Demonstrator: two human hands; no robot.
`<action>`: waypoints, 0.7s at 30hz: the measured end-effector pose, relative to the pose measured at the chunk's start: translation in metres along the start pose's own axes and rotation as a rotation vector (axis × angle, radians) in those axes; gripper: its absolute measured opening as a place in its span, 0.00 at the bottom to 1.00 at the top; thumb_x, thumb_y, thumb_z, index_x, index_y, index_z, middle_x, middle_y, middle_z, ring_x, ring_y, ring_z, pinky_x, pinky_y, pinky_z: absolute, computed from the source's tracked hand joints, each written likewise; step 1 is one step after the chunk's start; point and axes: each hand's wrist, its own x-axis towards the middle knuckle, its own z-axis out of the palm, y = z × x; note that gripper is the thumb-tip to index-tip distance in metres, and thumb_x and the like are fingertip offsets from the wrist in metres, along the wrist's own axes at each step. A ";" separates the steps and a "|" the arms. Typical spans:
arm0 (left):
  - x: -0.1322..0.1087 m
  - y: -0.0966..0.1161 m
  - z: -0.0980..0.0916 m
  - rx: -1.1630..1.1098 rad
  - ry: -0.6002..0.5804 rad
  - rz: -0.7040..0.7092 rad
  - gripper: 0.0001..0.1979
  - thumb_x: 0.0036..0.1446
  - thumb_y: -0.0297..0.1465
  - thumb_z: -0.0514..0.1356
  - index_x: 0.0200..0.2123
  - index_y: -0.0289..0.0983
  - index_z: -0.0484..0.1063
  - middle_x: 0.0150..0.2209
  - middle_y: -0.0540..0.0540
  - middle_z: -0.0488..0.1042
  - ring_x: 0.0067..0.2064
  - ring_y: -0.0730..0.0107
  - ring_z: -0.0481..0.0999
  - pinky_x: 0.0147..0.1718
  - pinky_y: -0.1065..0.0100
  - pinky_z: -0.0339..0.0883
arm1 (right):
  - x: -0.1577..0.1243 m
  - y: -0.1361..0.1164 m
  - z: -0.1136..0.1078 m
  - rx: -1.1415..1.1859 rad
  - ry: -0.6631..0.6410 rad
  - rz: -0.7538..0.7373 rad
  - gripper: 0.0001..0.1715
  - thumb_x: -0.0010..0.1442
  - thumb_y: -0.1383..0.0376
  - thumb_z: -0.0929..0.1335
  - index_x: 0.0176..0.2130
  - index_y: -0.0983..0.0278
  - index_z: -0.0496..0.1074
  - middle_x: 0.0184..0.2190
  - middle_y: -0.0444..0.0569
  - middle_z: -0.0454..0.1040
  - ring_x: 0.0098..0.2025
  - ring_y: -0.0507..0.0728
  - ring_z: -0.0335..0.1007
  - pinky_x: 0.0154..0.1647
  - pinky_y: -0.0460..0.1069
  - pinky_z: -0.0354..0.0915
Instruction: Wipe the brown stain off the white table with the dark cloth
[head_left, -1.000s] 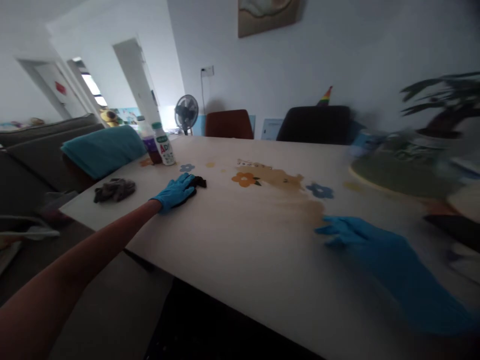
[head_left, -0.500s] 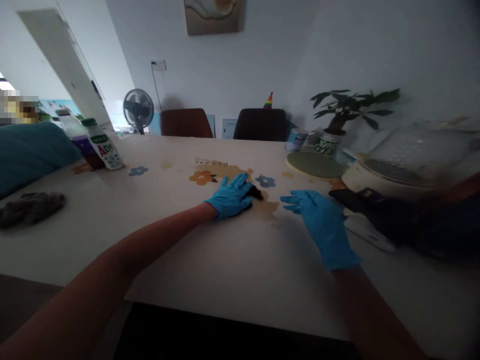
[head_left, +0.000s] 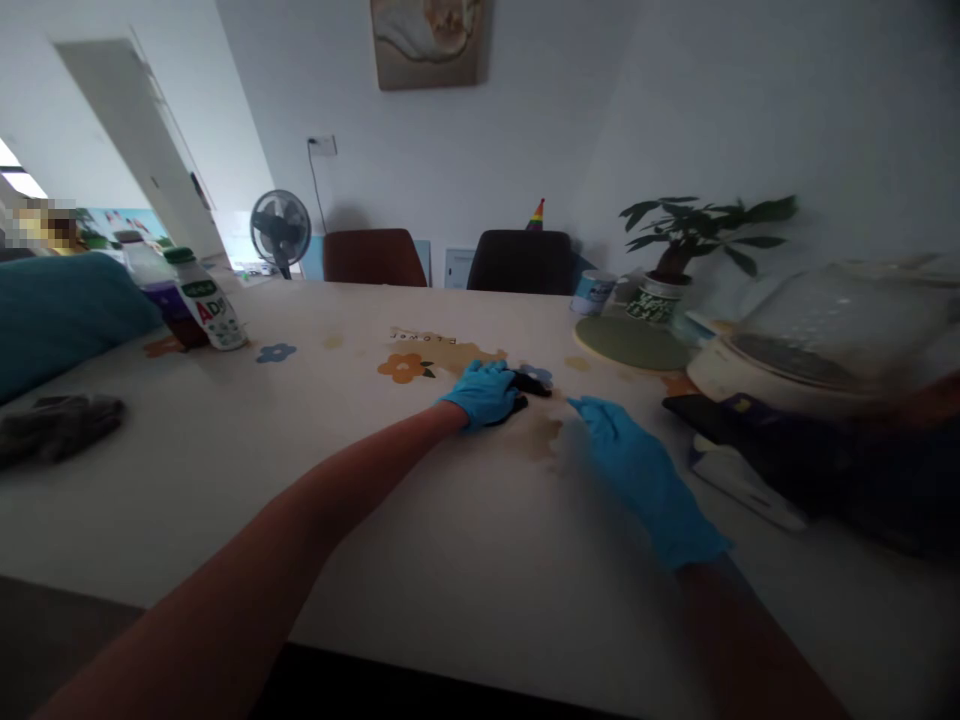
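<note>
My left hand (head_left: 484, 393), in a blue glove, presses a black cloth (head_left: 534, 384) down on the white table (head_left: 450, 540). Folds of the cloth stick out past the fingertips and under the palm. Around it the tabletop bears an orange flower print (head_left: 405, 367) and a blue flower print partly covered by the cloth. A tan patch (head_left: 536, 437) lies just below the cloth; whether it is printed or spilled I cannot tell. My right hand (head_left: 637, 470), also blue-gloved, is right of the cloth, fingers stretched forward and close together, apparently holding nothing.
Two bottles (head_left: 214, 310) and a crumpled grey cloth (head_left: 60, 428) are on the left. At right are a round green mat (head_left: 634, 343), a can (head_left: 592, 292), a potted plant (head_left: 656, 297), a pot with a clear lid (head_left: 772, 375), dark fabric and a white object (head_left: 746, 483). Chairs stand behind.
My left hand has slid the black cloth to the right, covering part of the blue flower, and its fingers are more curled. My right hand has shifted slightly, its fingers closer together.
</note>
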 end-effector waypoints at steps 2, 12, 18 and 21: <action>-0.015 -0.016 -0.009 -0.003 -0.007 -0.076 0.27 0.85 0.35 0.52 0.76 0.38 0.80 0.79 0.33 0.76 0.79 0.43 0.75 0.88 0.39 0.50 | -0.002 -0.004 -0.001 0.036 -0.002 0.021 0.30 0.78 0.48 0.60 0.61 0.55 0.84 0.71 0.63 0.86 0.74 0.77 0.84 0.78 0.74 0.77; -0.109 -0.154 -0.059 0.079 0.048 -0.517 0.33 0.88 0.38 0.44 0.86 0.38 0.68 0.92 0.36 0.52 0.91 0.48 0.51 0.88 0.44 0.41 | -0.004 -0.002 -0.012 0.072 -0.081 0.061 0.25 0.75 0.47 0.66 0.58 0.53 0.85 0.69 0.58 0.88 0.75 0.75 0.83 0.83 0.74 0.71; -0.150 -0.228 -0.083 0.197 0.077 -0.803 0.33 0.88 0.46 0.43 0.86 0.51 0.67 0.85 0.49 0.70 0.85 0.39 0.60 0.84 0.46 0.52 | -0.006 -0.013 -0.013 0.088 -0.071 0.101 0.31 0.77 0.45 0.63 0.63 0.56 0.84 0.73 0.60 0.85 0.78 0.75 0.81 0.86 0.76 0.66; -0.150 -0.236 -0.088 0.208 0.056 -0.867 0.37 0.88 0.52 0.41 0.87 0.46 0.63 0.81 0.43 0.74 0.81 0.36 0.66 0.81 0.46 0.56 | -0.005 -0.016 -0.012 0.098 -0.048 0.076 0.34 0.78 0.44 0.62 0.64 0.58 0.84 0.75 0.64 0.83 0.81 0.76 0.77 0.87 0.75 0.64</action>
